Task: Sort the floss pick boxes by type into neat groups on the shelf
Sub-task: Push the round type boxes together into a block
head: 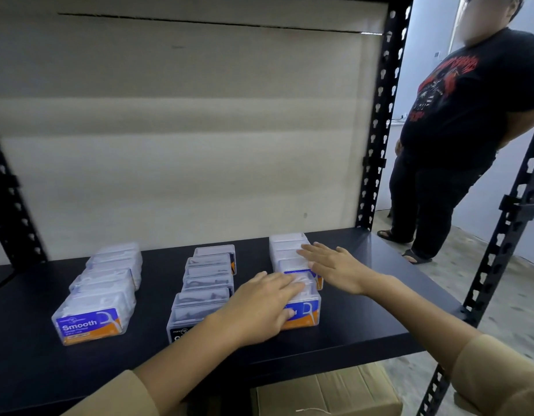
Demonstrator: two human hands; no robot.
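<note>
Dim, cool light leaves a soft sheen on the black shelf [376, 253], while wide-angle distortion bows the blurred uprights [11, 199] at the edges.

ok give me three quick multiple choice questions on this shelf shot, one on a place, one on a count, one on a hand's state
1. Where does the left hand rest?
A. on the box labelled Smooth
B. on the right row's front box
C. on the cardboard carton below

2. How many rows stand on the shelf?
A. two
B. five
C. three

3. How are the right hand fingers?
A. straight, laid on the right row
B. curled into a fist
C. pinching a lifted box

Answers:
1 B, its fingers lie over that box's top.
2 C, the left row, middle row and right row stand apart.
3 A, the fingers lie flat on it and hold nothing.
</note>
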